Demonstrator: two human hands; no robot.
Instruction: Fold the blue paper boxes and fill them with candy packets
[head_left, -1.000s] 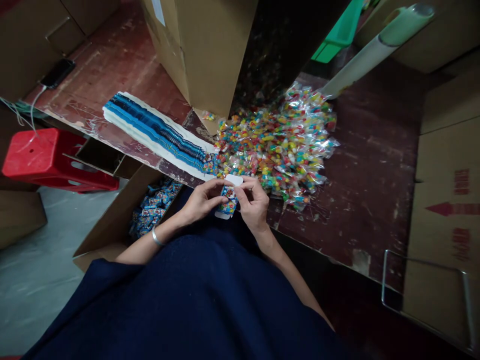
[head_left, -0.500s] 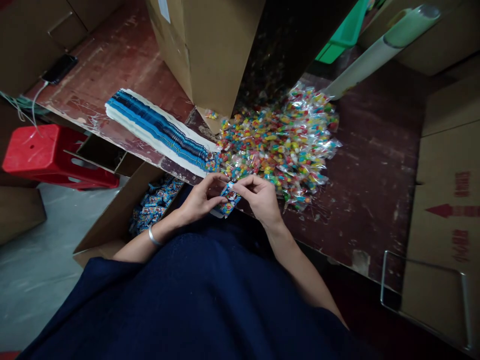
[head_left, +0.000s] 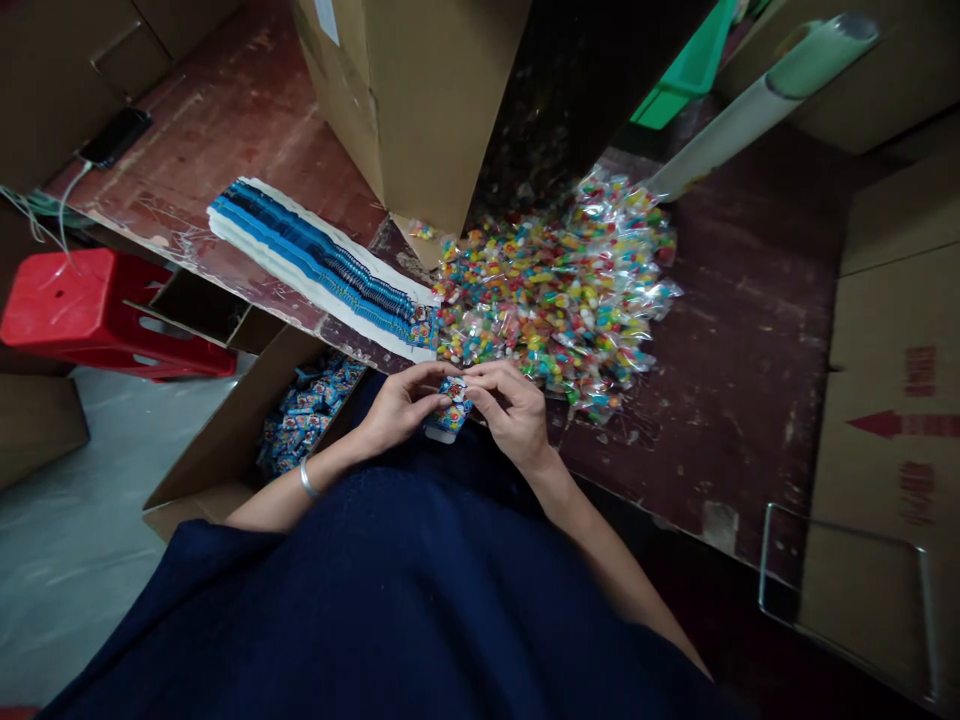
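Close to my body, at the table edge, my left hand (head_left: pixel 406 405) pinches a small blue printed candy box (head_left: pixel 448 412) between thumb and fingers. From the other side my right hand (head_left: pixel 513 408) grips the same box near its upper end, fingers bent. A pale flap shows at the box's lower end. Just beyond my hands lies a heap of clear candy packets (head_left: pixel 555 290) with many-coloured sweets. Left of the heap stretches a long overlapping row of flat blue-and-white box blanks (head_left: pixel 322 265). What is inside the held box is hidden.
Below left, an open carton (head_left: pixel 217 440) holds several filled blue boxes (head_left: pixel 307 410). A tall cardboard box (head_left: pixel 427 110) stands behind the heap. Also around are a red stool (head_left: pixel 82 310), a phone (head_left: pixel 118 137), a white pole (head_left: pixel 757 110), a green crate (head_left: pixel 686 75) and a carton with a metal frame (head_left: pixel 847 530).
The candy box has turned more upright, and its pale lower flap now shows. My right hand has shifted its fingers along the upper end; my left hand keeps its pinch.
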